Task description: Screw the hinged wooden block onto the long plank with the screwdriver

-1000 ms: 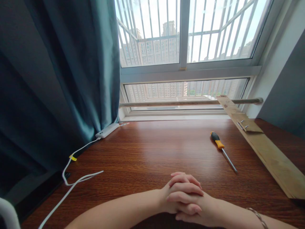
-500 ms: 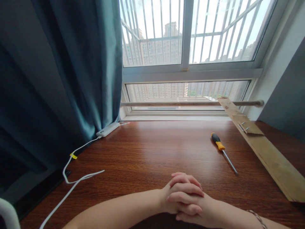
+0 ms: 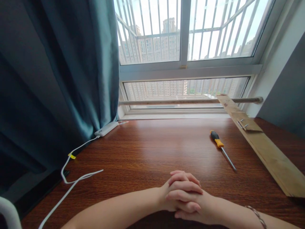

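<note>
My left hand (image 3: 169,196) and my right hand (image 3: 204,205) are clasped together at the front of the brown wooden table (image 3: 143,152), fingers interlaced. Both are closed on each other, and no object shows between them. The palms are hidden. A braided bracelet (image 3: 256,214) circles my right wrist. Beyond my right hand, and apart from it, lies a screwdriver (image 3: 219,143) with a black and yellow handle, its metal shaft pointing toward me.
Along the right side lies a long cardboard strip (image 3: 267,149), with several small metal pieces (image 3: 243,124) on it. A white power strip or power bank (image 3: 107,128) with a white cable (image 3: 71,187) sits by the blue curtain (image 3: 102,63). A barred window (image 3: 152,41) is behind.
The view has shifted slightly, so the scene sits a little higher and further left. My hands stay clasped in the same place on the table.
</note>
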Motion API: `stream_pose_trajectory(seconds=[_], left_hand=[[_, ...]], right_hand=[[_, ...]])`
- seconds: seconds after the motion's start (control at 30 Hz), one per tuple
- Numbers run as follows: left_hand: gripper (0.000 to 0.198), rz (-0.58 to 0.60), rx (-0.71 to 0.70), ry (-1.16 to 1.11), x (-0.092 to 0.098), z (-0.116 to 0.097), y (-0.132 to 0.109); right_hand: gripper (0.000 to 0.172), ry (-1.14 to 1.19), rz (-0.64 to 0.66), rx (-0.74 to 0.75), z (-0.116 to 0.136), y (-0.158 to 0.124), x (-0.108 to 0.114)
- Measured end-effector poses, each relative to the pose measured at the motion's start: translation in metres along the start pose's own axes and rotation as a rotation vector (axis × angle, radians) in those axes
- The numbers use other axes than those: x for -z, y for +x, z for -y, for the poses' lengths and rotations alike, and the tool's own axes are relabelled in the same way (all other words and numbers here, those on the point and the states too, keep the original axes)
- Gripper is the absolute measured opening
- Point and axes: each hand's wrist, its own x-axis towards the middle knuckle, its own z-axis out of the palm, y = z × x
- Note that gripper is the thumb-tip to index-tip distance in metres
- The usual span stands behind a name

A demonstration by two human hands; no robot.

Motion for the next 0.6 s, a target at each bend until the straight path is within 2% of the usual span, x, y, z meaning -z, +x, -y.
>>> stream_pose_trajectory(seconds=[0.17,0.43,0.6], left_hand=[[0.052,0.015,-0.061,0.053,-0.001,0.007,0.000],[0.052,0.027,0.088,-0.114,0.012,-0.008,0.006],[0.056,0.024,0.069,-0.083,0.011,-0.009,0.005]], right_hand=[[0.050,0.008,-0.012,-0.012,0.001,0.001,0.001],[0.051,-0.061,0.017,-0.044,0.002,0.001,-0.003],[0.047,-0.061,0.048,0.000,0.004,0.001,0.003]])
